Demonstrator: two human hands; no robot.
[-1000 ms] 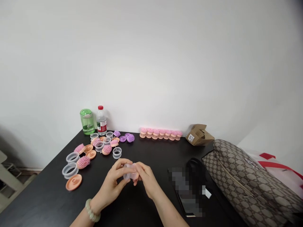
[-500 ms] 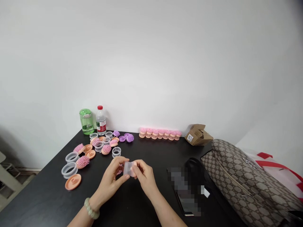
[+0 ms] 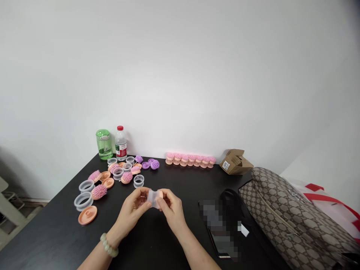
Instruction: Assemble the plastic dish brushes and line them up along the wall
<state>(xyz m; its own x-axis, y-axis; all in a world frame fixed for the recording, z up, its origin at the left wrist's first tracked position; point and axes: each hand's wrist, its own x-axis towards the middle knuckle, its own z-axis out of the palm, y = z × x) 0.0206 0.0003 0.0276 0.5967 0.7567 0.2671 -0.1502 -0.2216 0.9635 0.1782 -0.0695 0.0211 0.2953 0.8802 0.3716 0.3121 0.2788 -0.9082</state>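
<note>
Over the front middle of the black table, both hands meet at a translucent plastic ring [image 3: 153,198]. My left hand [image 3: 133,208] is closed on the ring's left side, fingers behind and thumb in front; a bit of pink shows inside its grip, mostly hidden. With my right hand [image 3: 172,210], I pinch a peach-coloured cap [image 3: 160,194] against the ring's right end; most of the cap is covered by fingers. Close behind the hands stands another translucent ring [image 3: 138,181]. To the left lie a pink bristled brush head [image 3: 99,191] and a loose peach cap [image 3: 87,215].
Several assembled pink brushes [image 3: 190,160] stand in a row by the wall. Purple parts [image 3: 154,164], a water bottle [image 3: 121,144] and a green container [image 3: 104,145] are back left. At right are a cardboard box [image 3: 236,163], a phone [image 3: 221,240] and a patterned bag [image 3: 289,210].
The left fingers have shifted on the translucent ring, and the pink bristles seen in that palm are now mostly hidden. The right hand keeps its pinch on the cap. The view has shifted slightly.
</note>
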